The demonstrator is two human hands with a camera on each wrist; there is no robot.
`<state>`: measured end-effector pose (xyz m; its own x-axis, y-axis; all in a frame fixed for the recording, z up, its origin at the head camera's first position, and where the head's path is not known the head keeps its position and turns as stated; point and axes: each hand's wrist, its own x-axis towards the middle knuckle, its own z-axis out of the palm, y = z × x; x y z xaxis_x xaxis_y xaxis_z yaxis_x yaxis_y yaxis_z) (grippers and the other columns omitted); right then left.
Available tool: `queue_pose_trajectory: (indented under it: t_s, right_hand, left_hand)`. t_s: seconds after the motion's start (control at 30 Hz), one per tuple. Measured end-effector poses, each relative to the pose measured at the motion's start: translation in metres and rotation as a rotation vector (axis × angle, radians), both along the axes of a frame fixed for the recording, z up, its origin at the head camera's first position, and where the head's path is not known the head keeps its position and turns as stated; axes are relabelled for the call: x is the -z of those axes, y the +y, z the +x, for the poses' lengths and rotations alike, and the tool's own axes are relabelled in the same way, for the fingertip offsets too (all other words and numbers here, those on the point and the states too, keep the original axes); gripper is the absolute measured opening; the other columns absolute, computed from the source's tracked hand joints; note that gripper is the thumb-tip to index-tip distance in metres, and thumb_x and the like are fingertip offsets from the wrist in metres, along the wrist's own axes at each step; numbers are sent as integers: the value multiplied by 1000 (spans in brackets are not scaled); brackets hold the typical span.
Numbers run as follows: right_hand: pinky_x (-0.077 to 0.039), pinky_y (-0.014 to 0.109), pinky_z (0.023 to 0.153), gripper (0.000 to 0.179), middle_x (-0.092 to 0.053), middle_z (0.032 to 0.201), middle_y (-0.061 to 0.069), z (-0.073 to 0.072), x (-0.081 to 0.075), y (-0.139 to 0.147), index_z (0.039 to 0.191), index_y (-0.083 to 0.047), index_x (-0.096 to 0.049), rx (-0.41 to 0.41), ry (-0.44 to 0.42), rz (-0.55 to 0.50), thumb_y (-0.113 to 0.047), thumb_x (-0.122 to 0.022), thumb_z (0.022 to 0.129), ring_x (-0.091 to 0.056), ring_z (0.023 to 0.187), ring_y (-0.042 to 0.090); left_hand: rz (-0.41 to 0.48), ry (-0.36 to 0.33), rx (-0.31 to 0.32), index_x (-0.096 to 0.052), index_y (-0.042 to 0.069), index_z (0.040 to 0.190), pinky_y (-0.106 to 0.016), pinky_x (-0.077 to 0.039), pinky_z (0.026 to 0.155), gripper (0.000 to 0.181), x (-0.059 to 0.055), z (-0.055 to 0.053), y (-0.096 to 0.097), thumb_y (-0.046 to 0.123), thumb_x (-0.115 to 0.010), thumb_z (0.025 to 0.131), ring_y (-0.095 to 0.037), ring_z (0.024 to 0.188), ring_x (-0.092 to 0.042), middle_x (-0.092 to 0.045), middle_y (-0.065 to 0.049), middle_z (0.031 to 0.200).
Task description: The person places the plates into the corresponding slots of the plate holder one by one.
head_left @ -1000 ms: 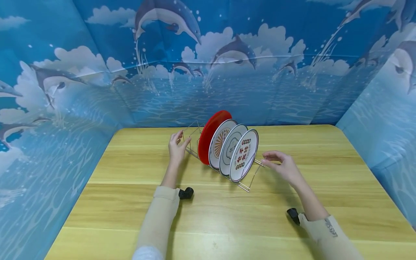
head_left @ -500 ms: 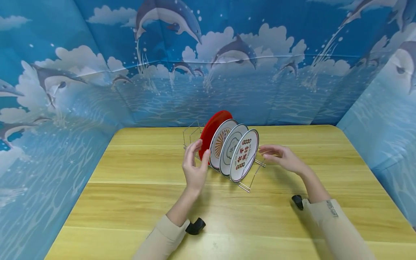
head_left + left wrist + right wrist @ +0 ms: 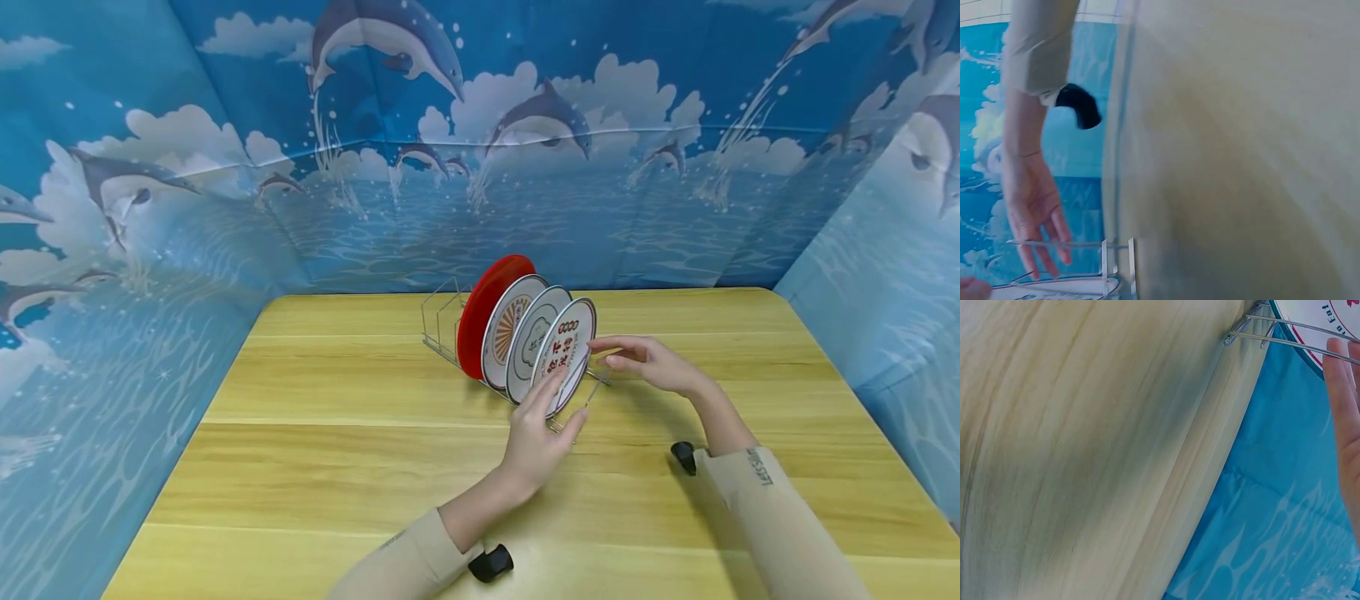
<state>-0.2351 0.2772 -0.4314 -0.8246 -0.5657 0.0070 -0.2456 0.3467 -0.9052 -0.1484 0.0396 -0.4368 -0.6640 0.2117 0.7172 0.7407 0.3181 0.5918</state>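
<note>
A metal wire rack holds several plates on edge in a row. Nearest is a white plate with red characters and a dark rim. Behind it stand a white plate with a grey pattern, one with an orange sunburst and a red plate. My left hand reaches up in front of the nearest plate, its fingers overlapping the lower left and thumb spread. At that plate's right rim is my right hand; the left wrist view shows its fingers extended behind the rack's end wires.
The rack stands toward the back of a light wooden table. A blue dolphin-print backdrop encloses the table's back and sides. Black wrist pieces stick out from both sleeves.
My left hand has moved from the rack's left end across the front to the nearest plate. My right hand has shifted slightly left to that plate's rim. The plates stay put.
</note>
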Motion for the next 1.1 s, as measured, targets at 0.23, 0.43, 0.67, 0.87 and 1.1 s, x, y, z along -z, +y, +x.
queue_pose_trajectory:
  t_s: [0.23, 0.43, 0.67, 0.87, 1.1]
  right_hand:
    - [-42, 47, 94, 40, -43, 133, 26, -1, -1, 0, 133, 5, -42, -20, -3, 5, -12, -44, 97, -51, 114, 33]
    - [-37, 55, 95, 40, -40, 134, 28, 0, 1, 0, 133, 7, -39, -29, -21, -21, -11, -43, 97, -52, 114, 30]
    - [-37, 54, 95, 40, -40, 133, 28, 1, 4, -1, 134, 6, -38, -8, -18, -27, -12, -41, 98, -50, 113, 39]
    - [-45, 34, 94, 40, -43, 130, 27, 8, 4, -3, 133, 5, -39, 14, -22, -18, -14, -43, 97, -54, 110, 33]
    - [-47, 18, 84, 39, -47, 125, 27, 24, 6, -10, 128, 5, -43, 34, 6, -29, -12, -51, 94, -59, 102, 29]
  left_hand:
    - [-229, -195, -92, -41, -8, 131, -35, -38, 102, 61, 7, 1, 13, 21, -67, 84, -30, 121, -46, -48, -21, 131]
    - [-302, -192, -184, -46, -7, 128, -35, -44, 96, 57, 15, -3, 21, 20, -68, 83, -27, 112, -53, -56, -17, 119]
    - [-339, -149, -217, -51, -7, 123, -30, -46, 93, 48, 21, -7, 25, 17, -66, 83, -24, 106, -54, -58, -14, 113]
    - [-356, -146, -185, -52, -6, 121, -30, -47, 92, 45, 19, -6, 19, 15, -66, 83, -23, 103, -56, -59, -13, 111]
    - [-345, -178, -61, -53, -6, 120, -26, -43, 96, 43, 14, -8, -4, 7, -66, 81, -23, 106, -55, -59, -13, 112]
